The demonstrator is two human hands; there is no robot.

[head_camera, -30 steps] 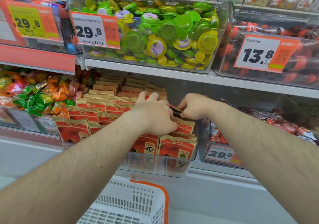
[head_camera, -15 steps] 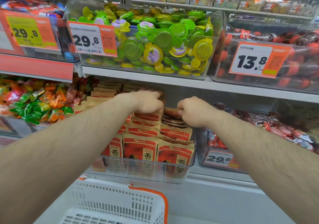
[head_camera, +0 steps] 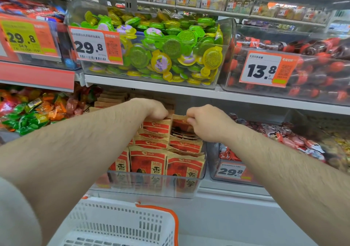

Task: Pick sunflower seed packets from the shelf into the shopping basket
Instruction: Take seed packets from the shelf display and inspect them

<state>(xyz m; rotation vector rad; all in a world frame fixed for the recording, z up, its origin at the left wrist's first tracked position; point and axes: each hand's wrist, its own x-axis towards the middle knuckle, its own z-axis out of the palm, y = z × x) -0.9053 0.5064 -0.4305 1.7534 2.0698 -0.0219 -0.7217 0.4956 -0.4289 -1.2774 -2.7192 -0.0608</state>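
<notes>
Red and tan sunflower seed packets [head_camera: 149, 162] stand in rows inside a clear bin [head_camera: 151, 185] on the lower shelf. My left hand [head_camera: 153, 109] reaches deep into the bin, its fingers curled over the top edge of a packet [head_camera: 157, 125] in a back row. My right hand [head_camera: 206, 122] pinches the top of another packet [head_camera: 180, 125] beside it. The white shopping basket [head_camera: 121, 225] with an orange rim sits below the bin, in front of me.
A bin of green and yellow jelly cups [head_camera: 161, 52] sits on the shelf above. Wrapped candies [head_camera: 30, 111] fill the bin to the left, red-wrapped snacks [head_camera: 284, 136] the bin to the right. The upper shelf edge [head_camera: 208, 94] hangs just over my hands.
My left hand has moved from the front rows further back into the bin and curled over a packet. The right hand has stayed on its packet. The view has shifted closer.
</notes>
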